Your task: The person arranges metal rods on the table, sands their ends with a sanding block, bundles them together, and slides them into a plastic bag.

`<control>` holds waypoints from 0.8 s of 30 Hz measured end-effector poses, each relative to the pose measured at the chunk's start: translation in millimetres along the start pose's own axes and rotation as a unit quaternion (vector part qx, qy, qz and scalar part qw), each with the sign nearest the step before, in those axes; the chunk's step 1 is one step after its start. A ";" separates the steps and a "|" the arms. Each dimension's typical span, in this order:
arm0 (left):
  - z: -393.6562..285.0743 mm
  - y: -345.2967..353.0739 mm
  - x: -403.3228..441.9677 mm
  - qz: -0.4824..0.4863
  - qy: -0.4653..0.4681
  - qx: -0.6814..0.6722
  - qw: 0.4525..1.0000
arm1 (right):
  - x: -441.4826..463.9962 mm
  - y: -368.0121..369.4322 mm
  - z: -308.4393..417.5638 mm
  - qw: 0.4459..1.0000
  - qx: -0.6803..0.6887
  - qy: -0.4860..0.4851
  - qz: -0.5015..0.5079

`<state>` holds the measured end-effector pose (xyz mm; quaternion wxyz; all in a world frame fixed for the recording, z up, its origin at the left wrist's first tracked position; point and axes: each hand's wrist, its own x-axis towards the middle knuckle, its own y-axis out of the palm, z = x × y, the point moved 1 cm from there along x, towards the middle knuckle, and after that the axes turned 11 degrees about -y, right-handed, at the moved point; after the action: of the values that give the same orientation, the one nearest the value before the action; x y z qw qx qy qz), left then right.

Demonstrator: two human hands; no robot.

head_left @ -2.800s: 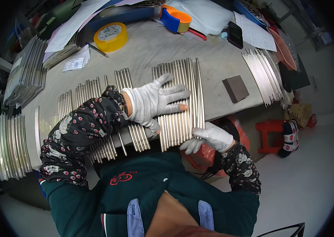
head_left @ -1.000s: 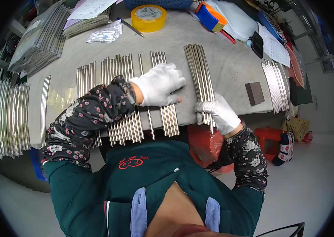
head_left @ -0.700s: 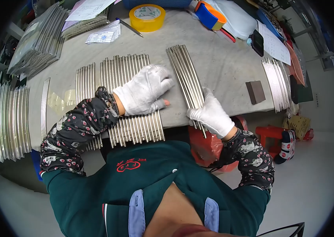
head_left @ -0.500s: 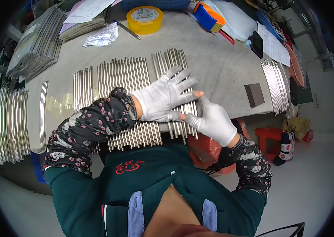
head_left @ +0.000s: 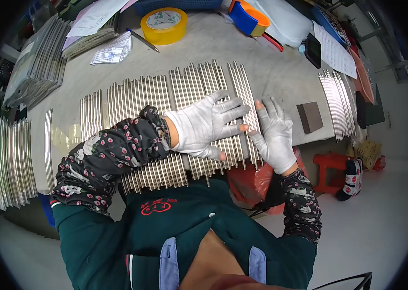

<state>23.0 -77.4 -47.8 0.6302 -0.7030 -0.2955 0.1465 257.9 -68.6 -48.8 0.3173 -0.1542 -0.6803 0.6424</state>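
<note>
Silver metal rods (head_left: pixel 199 87) lie side by side on the worktable (head_left: pixel 281 77), just left of the dark brown block (head_left: pixel 309 117), with a brighter batch of thin rods (head_left: pixel 336 106) to its right. Left gloved hand (head_left: pixel 209 124) is spread palm-down over them, fingertips reaching onto the narrow strip of rods (head_left: pixel 243 87) nearest the block. Right gloved hand (head_left: pixel 276 135) sits between that strip and the block, fingers fanned, thumb right at the strip's edge; can't tell if it's actually touching. Neither hand is closed around anything afaict.

My read: this is the spreading-and-evening-out step, since the rods look like one flat layer, but their ends are ragged and a slim gap runs along the strip's side away from the block. Next move calls for light, flat palms imo, nudging away from the block so nothing rides up
</note>
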 end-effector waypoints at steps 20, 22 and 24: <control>89.3 25.4 20.7 -0.030 -0.218 -0.076 0.973 | -42.2 4.3 19.7 0.986 0.124 -0.108 0.024; 84.4 22.7 19.6 -0.022 -0.210 -0.085 0.974 | -37.3 5.4 21.2 0.987 0.120 -0.108 0.015; 85.5 27.1 20.2 -0.046 -0.194 -0.072 0.977 | -35.0 6.6 22.1 0.988 0.124 -0.096 -0.006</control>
<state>-4.4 2.2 -84.7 0.5147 -0.6906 -0.4534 0.2293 269.0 -106.5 -62.8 0.2707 -0.0473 -0.6234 0.7321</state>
